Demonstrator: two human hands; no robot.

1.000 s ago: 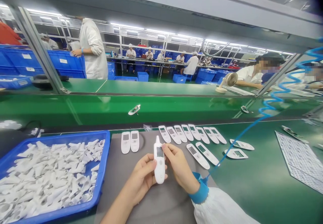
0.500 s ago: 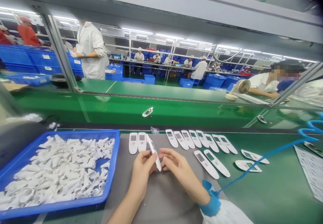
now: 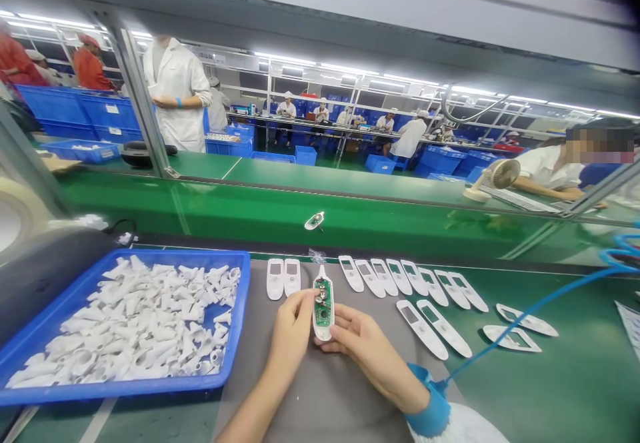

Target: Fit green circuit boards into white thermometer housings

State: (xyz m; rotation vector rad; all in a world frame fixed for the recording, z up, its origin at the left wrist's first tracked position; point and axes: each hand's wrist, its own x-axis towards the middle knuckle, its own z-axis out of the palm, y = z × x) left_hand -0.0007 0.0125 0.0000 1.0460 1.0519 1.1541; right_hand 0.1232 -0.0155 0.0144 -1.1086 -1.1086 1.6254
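A white handheld thermometer (image 3: 323,308) lies with its long axis running nearly straight away from the person, narrow tip forward and rounded end toward the body, its open back turned up to show a green circuit board (image 3: 323,303). It sits above the middle of a grey mat (image 3: 320,403), held clear in both hands. The left grip (image 3: 295,330) is closed around the thermometer's left edge, and the right grip (image 3: 363,340) is narrow, with its fingertips (image 3: 334,328) pressed against the right edge near the rounded end. A blue cuff (image 3: 429,411) circles the right wrist, and a thin blue cord (image 3: 525,310) runs from it to the right across the green desk (image 3: 560,396). Two white casings (image 3: 283,278) lie beyond the left grip, a small clear plastic scrap (image 3: 317,255) sits just past the tip, and a slanted row of white casings (image 3: 400,278) stretches to the right along the far edge of the mat. To the left, a blue tray (image 3: 125,395) is heaped with white plastic parts (image 3: 135,316). Beyond the desk, a standing person in a white coat (image 3: 175,96) stands by stacked blue crates (image 3: 107,113).
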